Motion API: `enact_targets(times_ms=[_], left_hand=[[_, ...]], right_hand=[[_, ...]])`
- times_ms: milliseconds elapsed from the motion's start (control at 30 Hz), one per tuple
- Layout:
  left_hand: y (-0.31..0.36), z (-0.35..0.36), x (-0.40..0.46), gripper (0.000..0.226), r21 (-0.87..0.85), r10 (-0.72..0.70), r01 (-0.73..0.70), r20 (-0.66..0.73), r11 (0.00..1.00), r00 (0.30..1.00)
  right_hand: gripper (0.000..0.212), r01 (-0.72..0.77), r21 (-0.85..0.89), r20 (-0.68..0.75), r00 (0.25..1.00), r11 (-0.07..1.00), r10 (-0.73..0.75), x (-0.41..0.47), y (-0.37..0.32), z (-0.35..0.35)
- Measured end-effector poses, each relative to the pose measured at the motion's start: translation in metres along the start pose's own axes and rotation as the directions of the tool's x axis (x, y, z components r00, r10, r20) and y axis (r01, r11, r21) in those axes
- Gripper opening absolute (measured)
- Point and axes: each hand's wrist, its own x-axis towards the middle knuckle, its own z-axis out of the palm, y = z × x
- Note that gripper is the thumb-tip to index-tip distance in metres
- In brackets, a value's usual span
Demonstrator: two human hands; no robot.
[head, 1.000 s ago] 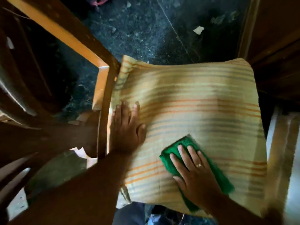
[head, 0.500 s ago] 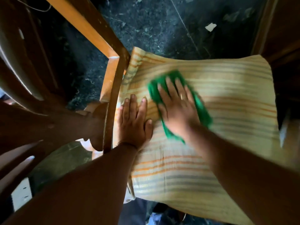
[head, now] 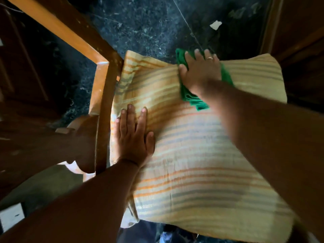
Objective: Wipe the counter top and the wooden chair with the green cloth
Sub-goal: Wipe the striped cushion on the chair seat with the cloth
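Note:
The wooden chair shows its orange-brown arm and frame at the left. A yellow cushion with orange and grey stripes covers its seat. My right hand presses the green cloth flat at the cushion's far edge, with its fingers reaching over that edge. A ring sits on one finger. My left hand lies flat on the cushion's left side, fingers spread, holding nothing. The counter top is out of view.
Dark speckled stone floor lies beyond the chair, with a white scrap on it. Dark wooden furniture stands at the right, and more dark wood fills the left side.
My right hand has swept the green cloth from the cushion's near part up and across to its far edge. The left hand has stayed pressed on the cushion's left side.

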Motion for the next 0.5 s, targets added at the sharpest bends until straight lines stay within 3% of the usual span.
enact_targets(times_ms=[100,233,300,400,500], left_hand=[[0.001,-0.005,-0.001,0.068,0.023,0.004,-0.004,0.021,1.000,1.000],[0.002,-0.009,-0.001,0.069,0.026,-0.007,0.006,0.042,1.000,0.999],[0.003,-0.011,0.000,0.068,0.008,-0.006,0.006,0.047,1.000,0.999],[0.005,-0.010,0.002,0.067,-0.006,-0.010,0.010,0.024,1.000,1.000],[0.003,-0.005,0.000,0.067,-0.019,-0.007,0.007,0.000,1.000,1.000]], right_hand=[[0.064,0.054,0.032,-0.083,0.995,0.998,-0.051,-0.077,-0.011,0.016],[0.073,0.375,0.070,0.022,0.926,0.924,-0.377,-0.304,-0.017,0.045],[0.075,0.456,0.065,0.094,0.883,0.887,-0.461,-0.347,-0.006,0.046],[0.067,0.572,0.058,0.112,0.811,0.818,-0.575,-0.292,-0.001,0.042],[0.064,0.441,0.042,-0.015,0.897,0.896,-0.441,-0.166,-0.027,0.025]])
